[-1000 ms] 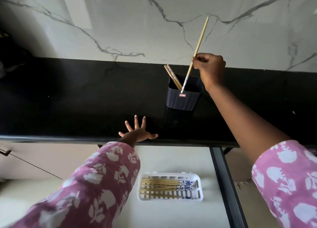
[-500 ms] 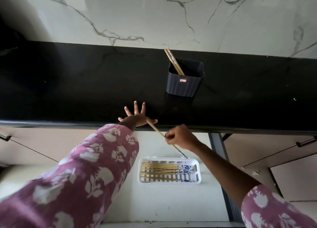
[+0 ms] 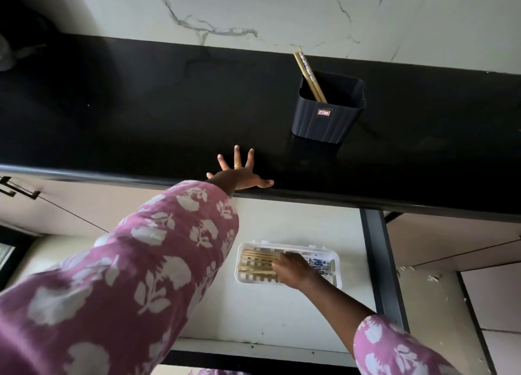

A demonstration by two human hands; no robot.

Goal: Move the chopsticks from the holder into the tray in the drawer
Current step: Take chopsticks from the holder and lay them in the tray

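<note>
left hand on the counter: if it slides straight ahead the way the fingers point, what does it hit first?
Probably nothing before the wall. The left hand lies flat on the black counter, fingers spread toward the marble wall. That strip looks bare. The holder stands off to the right of that line, though depth is hard to judge.

Pink white-floral sleeve [image 3: 146, 261]; black countertop [image 3: 141, 106]; white tray [image 3: 335, 254]; dark grey holder [image 3: 324, 120]

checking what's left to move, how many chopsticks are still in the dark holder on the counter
2 show: wooden chopsticks leaning side by side against the back left corner of the dark ribbed plastic holder on the black counter. Its front wall may hide shorter ones.
</note>
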